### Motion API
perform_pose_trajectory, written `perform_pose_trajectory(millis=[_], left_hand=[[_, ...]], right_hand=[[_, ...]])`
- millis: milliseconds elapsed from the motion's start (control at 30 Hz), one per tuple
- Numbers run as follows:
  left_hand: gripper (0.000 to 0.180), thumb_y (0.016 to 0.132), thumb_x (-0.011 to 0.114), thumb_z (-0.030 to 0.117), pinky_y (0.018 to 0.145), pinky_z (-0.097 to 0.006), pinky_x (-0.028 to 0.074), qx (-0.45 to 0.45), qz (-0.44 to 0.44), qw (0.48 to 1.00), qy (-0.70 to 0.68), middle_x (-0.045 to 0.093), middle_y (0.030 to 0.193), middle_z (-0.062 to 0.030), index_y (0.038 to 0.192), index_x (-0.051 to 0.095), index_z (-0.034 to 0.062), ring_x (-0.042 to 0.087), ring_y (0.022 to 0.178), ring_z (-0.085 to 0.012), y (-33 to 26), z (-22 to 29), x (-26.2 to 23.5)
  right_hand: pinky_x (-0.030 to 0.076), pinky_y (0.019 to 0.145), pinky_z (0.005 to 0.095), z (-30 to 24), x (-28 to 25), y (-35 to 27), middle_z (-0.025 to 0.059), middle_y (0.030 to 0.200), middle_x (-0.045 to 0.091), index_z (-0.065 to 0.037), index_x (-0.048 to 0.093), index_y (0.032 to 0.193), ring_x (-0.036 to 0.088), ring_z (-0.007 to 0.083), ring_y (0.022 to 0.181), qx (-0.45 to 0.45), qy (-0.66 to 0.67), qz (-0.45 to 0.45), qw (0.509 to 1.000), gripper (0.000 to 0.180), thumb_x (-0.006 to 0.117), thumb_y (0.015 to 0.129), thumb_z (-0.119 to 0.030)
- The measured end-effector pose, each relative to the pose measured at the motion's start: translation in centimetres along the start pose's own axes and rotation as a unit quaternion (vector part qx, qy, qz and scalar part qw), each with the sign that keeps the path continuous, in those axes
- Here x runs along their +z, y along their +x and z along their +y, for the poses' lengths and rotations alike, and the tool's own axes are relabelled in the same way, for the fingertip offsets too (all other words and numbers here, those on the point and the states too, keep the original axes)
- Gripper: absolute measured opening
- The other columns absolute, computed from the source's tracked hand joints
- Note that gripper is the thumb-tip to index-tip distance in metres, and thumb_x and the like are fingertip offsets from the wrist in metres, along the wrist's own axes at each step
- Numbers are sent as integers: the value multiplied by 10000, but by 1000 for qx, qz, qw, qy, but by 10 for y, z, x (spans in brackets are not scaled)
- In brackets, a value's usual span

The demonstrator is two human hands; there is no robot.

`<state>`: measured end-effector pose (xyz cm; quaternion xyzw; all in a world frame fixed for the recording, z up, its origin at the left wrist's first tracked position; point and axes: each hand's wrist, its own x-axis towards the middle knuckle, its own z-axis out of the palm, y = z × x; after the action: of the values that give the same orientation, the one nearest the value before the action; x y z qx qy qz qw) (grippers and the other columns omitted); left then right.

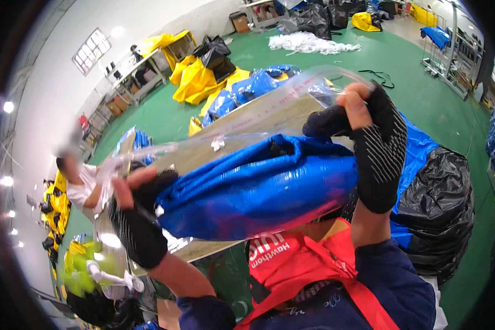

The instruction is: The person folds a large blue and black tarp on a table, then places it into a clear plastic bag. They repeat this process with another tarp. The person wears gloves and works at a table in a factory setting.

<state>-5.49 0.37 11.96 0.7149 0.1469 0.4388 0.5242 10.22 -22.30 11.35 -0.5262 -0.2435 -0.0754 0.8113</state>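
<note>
A folded blue tarp (269,187) lies inside a clear plastic bag (242,118), raised in front of me above a table. Faint red print runs along the bag's loose mouth strip, which stands up above the tarp. My left hand (140,214), in a black glove with bare fingertips, grips the bag's left end. At the upper right corner my right hand (380,148), gloved the same way, has its fingers closed on the film. The bag's lower side shows pink where it reflects my red apron (302,264).
A worktable (203,250) stands under the bag. Black bundles (437,206) sit close at my right. Blue and yellow sheeting (253,91) and a white heap (311,44) lie on the green floor (247,47) beyond. Another person (85,184) is at the left.
</note>
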Motion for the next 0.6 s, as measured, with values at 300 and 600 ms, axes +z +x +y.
perform_pose_trajectory(millis=[300,600], left_hand=[[609,973,302,504,864,-321,451,-326,-153,931,66,648,1076,-153,1091,651,20,597,900,-224,25,-318,36],[465,965,444,416,727,-245,487,-374,-99,910,-148,668,963,-86,1079,650,15,616,824,-144,34,-342,38]], right_hand=[[481,736,471,332,-55,6,190,873,644,-44,574,907,603,412,835,132,-549,-81,821,259,482,908,-286],[500,691,418,315,78,21,108,852,638,-114,657,811,622,302,809,-102,-428,-409,799,129,587,812,-222]])
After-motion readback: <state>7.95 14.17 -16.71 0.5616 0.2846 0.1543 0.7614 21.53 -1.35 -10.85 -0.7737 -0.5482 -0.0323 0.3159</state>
